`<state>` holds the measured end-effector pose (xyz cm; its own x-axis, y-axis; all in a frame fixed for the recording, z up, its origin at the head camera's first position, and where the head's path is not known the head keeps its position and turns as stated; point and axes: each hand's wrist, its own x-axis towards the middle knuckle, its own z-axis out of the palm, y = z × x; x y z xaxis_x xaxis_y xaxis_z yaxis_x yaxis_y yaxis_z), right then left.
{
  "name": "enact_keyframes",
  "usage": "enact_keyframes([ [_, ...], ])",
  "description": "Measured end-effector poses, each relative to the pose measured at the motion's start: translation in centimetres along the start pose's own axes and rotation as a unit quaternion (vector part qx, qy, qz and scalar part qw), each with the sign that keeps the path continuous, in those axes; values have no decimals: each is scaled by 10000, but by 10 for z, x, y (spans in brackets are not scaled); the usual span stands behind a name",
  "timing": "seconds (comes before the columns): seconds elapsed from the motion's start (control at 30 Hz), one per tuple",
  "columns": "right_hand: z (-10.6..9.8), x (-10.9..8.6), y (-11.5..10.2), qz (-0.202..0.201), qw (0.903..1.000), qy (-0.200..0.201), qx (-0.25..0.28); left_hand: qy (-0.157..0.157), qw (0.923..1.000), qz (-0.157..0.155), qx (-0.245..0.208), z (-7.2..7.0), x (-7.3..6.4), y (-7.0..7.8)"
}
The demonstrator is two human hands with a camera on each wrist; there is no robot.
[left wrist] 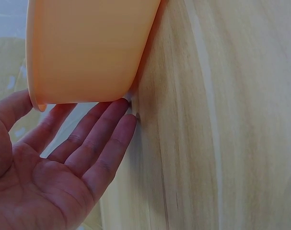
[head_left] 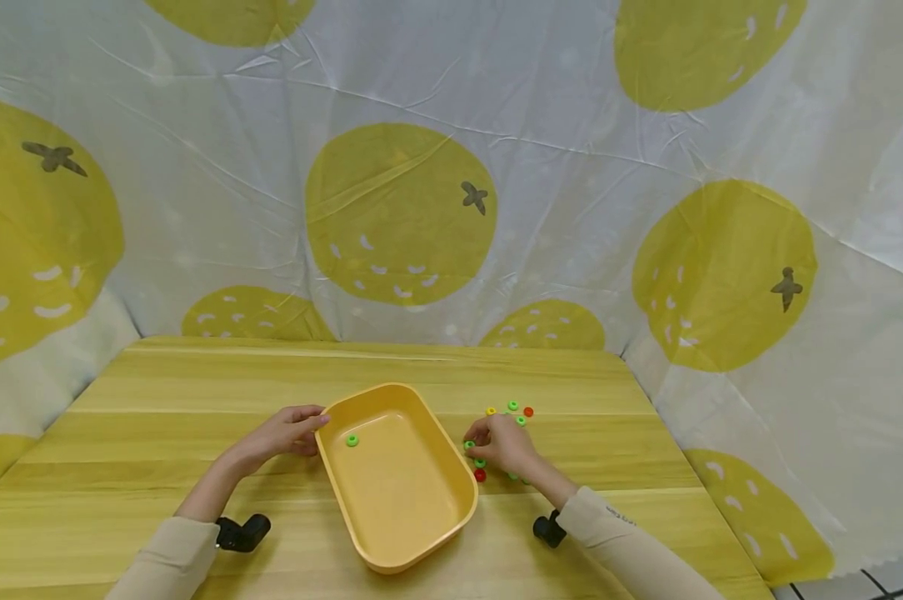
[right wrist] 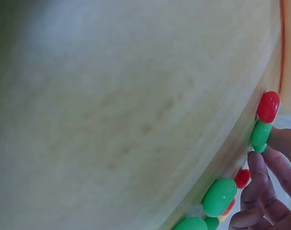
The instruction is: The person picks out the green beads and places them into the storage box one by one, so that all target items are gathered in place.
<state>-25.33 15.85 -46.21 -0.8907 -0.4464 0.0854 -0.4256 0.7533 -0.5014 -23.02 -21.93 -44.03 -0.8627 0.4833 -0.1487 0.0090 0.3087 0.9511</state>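
Observation:
A yellow-orange plastic tub (head_left: 410,500) with rounded corners sits on the table, and one green ring-shaped bead (head_left: 352,440) lies inside it near its far left corner. My left hand (head_left: 286,433) holds the tub's left edge, thumb at the rim (left wrist: 34,91) and the other fingers along the outside wall. Just beyond the tub's right side, my right hand (head_left: 506,446) pinches a green ring bead (head_left: 469,445) between thumb and fingertips. A red bead (head_left: 480,475) and a green bead (head_left: 480,462) lie close by those fingertips.
Several more green, red and yellow beads are scattered beyond and under the right hand, among them a red bead (head_left: 529,412) and a yellow bead (head_left: 491,411). The wood-grain table (head_left: 197,392) meets a fruit-patterned cloth (head_left: 556,208) behind and at the sides.

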Motion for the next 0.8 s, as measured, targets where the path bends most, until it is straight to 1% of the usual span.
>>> enact_keyframes([
  [0.17,-8,3,1,57,9995,57,317,4,10000,-7,2,1,1,2],
  [0.27,-17,8,-1,49,9982,254,535,-20,10000,44,-2,1,1,2],
  [0.37,-25,15,-6,59,9969,525,577,-38,10000,62,-25,1,1,3],
  [0.5,-35,27,-19,259,9944,776,676,-42,10000,37,-57,1,0,4],
  [0.6,-41,38,-31,304,9921,836,882,-43,10000,21,-59,0,0,3],
  [0.7,-44,50,-45,157,9912,810,1039,-28,10000,13,-55,0,0,2],
  [0.8,-42,61,-61,-104,9904,735,1169,-33,10000,29,-49,0,0,2],
])
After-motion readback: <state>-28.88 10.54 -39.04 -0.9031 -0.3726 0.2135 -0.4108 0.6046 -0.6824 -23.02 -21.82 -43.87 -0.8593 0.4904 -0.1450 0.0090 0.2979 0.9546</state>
